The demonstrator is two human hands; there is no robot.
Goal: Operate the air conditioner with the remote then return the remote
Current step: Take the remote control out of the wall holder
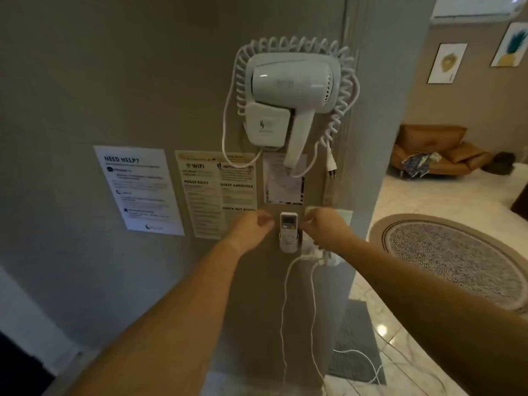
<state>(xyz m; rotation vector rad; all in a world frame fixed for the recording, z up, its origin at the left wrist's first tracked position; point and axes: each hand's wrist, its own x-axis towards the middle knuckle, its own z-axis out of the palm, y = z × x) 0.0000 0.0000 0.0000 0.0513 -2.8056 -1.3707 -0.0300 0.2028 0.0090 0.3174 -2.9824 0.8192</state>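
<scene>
Wall panel with remote station, as I viewed it through the head camera. The remote, a small white unit with a pale display near its top, stood upright in a wall holder whose cradle wrapped its lower end. I saw the left hand just left of the remote, fingers curled loosely inward, holding nothing; its knuckles lay close beside the remote's upper left edge, though I could not tell whether they touched it. The right hand sat just right of the remote at about the same height, also loosely curled and empty, its fingertips close to the remote's right edge; contact there was likewise unclear to me. The remote thus lay between the two hands, gripped by neither.

Above the remote hung a white hair dryer on its wall mount, ringed by a coiled cord. To the left of the hands were two printed notices, one headed "NEED HELP?" and one giving WiFi and house rules. Two thin white cables ran down the wall below the holder. At far upper right I saw part of the air conditioner, high on the far wall above framed pictures; an orange sofa stood beyond, and a round table sat near right.
</scene>
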